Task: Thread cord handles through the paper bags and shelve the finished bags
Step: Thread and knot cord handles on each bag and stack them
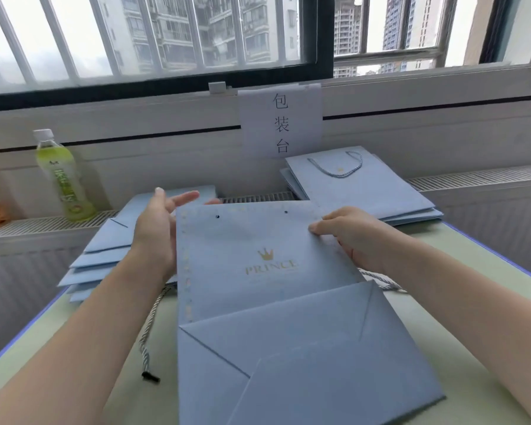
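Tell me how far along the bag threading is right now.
Done: a stack of finished bags at the back right, its top one showing a cord handle. In hand: the front bag, both holes empty; the right hand pinches its edge, the left hand is open beside it. Left: threading it with the loose cord, the unthreaded pile, then shelving.
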`<state>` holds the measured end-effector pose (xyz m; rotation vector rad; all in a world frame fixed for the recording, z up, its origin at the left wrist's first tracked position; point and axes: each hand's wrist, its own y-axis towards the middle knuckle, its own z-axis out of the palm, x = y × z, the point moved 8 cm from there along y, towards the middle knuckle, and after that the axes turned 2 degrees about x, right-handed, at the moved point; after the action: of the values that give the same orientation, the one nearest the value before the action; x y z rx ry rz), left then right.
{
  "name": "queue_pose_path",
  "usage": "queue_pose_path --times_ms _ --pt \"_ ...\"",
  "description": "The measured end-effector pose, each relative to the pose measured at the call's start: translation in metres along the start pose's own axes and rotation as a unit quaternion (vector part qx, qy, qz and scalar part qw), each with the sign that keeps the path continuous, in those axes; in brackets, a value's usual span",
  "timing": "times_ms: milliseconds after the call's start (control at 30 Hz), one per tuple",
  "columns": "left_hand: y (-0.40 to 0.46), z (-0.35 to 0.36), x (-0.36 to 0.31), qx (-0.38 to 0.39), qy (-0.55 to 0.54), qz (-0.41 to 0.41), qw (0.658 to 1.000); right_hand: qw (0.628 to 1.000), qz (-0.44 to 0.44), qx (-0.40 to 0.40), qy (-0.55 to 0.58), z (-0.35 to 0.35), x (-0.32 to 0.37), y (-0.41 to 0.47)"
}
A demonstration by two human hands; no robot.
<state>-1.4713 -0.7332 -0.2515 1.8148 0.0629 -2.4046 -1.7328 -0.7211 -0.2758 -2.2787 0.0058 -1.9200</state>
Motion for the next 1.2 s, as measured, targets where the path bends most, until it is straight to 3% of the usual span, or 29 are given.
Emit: queue_pose_path --times_ms 67,100,167,233,300,400,533,767,1000,1200 --pt "-0.005 0.008 -0.004 0.007 0.064 0.02 0.998 0.994 -0.038 -0.033 -0.101 -0.003 0.007 0.002" --pt "-0.005 0.011 -0.005 0.018 0.164 0.06 0.985 0.974 -0.06 -0.055 -0.212 -0.005 0.012 0.002" --pt "-0.007 0.017 -0.008 0.006 0.337 0.132 0.932 0.874 -0.069 -0.084 -0.474 -0.007 0.017 -0.001" --pt "-0.009 0.025 -0.003 0.011 0.438 0.163 0.884 0.78 -0.036 -0.06 -0.622 -0.005 0.012 -0.008" --pt "-0.013 0.033 0.002 0.009 0.534 0.191 0.823 0.752 -0.011 0.009 -0.659 -0.001 0.0 -0.01" --pt "-0.014 0.041 0.016 0.033 0.615 0.197 0.763 0.749 -0.01 0.033 -0.661 -0.004 -0.003 -0.008" --pt "-0.019 0.046 0.021 0.033 0.653 0.201 0.73 0.742 -0.038 0.001 -0.67 -0.007 -0.002 -0.003" --pt "-0.019 0.045 0.02 0.025 0.652 0.216 0.727 0.774 -0.065 -0.021 -0.629 -0.016 0.005 0.004" --pt "-0.021 0.045 0.017 0.012 0.645 0.228 0.729 0.761 -0.098 -0.051 -0.639 -0.016 -0.002 0.014" --pt "-0.022 0.044 0.017 0.01 0.638 0.241 0.731 0.774 -0.096 -0.028 -0.625 -0.017 -0.003 0.016"
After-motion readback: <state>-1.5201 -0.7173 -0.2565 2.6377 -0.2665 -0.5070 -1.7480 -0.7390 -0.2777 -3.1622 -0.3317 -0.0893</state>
